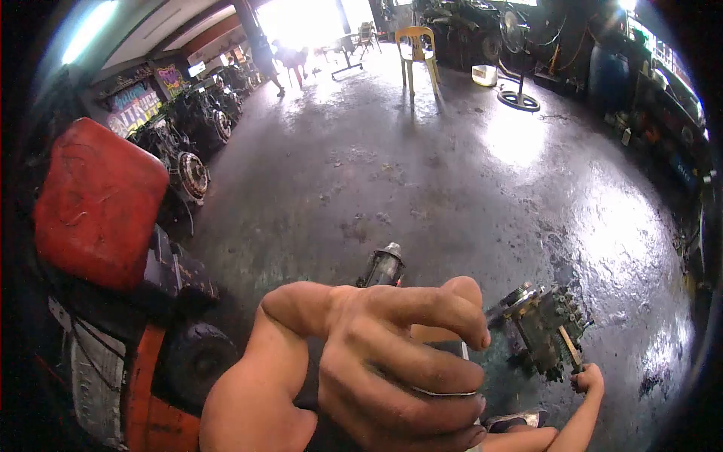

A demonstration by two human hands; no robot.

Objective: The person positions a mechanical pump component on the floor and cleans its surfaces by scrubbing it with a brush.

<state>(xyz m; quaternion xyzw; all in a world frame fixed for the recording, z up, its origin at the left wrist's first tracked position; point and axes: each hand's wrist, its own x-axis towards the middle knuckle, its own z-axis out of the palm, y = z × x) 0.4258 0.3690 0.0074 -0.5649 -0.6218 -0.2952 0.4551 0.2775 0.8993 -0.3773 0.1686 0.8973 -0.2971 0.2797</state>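
My left hand (pixel 407 354) fills the lower middle, very close to the camera. Its fingers are loosely bent, with gaps between them, and nothing shows in them; the palm is hidden. Lower right, my right hand (pixel 589 379) closes around the near end of a narrow tan brush-like tool (pixel 570 346). That tool lies against a greasy metal engine part (pixel 538 328), which looks like an injection pump, on the floor. Just beyond my left hand, a cylindrical metal part (pixel 385 264) stands partly covered. A brown and white item behind the fingers cannot be made out.
On the left are a red padded seat (pixel 102 203), an orange frame (pixel 151 388) and a black tire (pixel 199 354). A yellow chair (pixel 416 56), a fan base (pixel 519 101) and a blue drum (pixel 608 75) stand farther off. The dark floor (pixel 324 173) looks shiny.
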